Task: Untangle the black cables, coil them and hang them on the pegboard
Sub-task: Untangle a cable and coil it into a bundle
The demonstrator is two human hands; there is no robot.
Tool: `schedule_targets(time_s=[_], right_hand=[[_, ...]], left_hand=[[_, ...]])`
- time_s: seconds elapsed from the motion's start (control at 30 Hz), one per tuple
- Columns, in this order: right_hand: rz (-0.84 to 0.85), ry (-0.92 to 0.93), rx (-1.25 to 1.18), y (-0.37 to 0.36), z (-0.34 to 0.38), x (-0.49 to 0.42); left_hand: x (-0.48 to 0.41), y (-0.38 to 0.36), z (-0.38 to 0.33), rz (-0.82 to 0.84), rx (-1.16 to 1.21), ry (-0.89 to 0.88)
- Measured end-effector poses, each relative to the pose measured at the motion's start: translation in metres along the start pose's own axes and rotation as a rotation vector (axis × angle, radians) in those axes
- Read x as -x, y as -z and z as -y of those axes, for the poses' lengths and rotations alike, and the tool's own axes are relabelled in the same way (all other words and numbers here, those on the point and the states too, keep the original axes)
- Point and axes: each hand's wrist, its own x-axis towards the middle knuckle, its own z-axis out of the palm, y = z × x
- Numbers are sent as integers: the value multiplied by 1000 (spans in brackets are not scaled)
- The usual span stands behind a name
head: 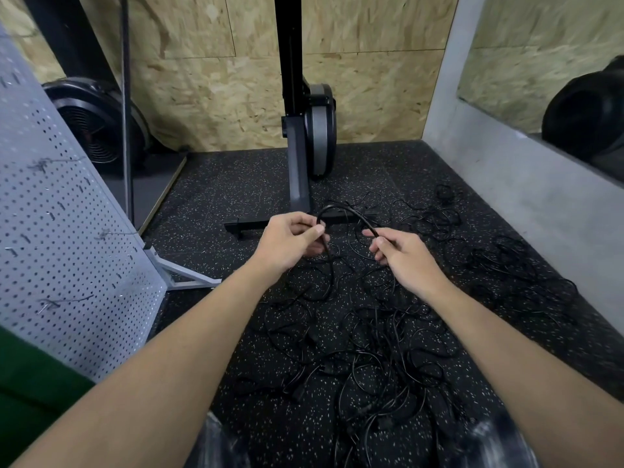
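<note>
Speckled floor (pixel 209 204) — pegboard (pixel 67 231) left edge; left hand (pixel 287 241), right hand (pixel 405 255) pinch cable (pixel 341 208).

A gym: speckled rubber floor (pixel 209 197), upright rowing machine (pixel 320 130), wall mirror (pixel 523 62).

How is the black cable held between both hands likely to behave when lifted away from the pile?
Probably floppy yet slightly springy: the black cable arches between the left hand and right hand rather than sagging. Likely to snag: it trails from the left hand down into the tangled pile on the floor. Seems light: fingertip pinches hold it.
</note>
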Motion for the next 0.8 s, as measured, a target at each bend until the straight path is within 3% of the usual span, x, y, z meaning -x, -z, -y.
schedule_targets(time_s=[0.13, 0.53, 0.7, 0.8], right_hand=[[27, 18, -7, -9, 3, 4], [302, 75, 44, -27, 21, 19], [150, 97, 46, -28, 17, 19], [148, 89, -66, -22, 20, 14]], left_hand=[[5, -9, -13, -13, 217, 32], [3, -8, -15, -174, 459, 129], [1, -7, -12, -64, 429, 111], [-1, -1, 5, 147, 95, 127]])
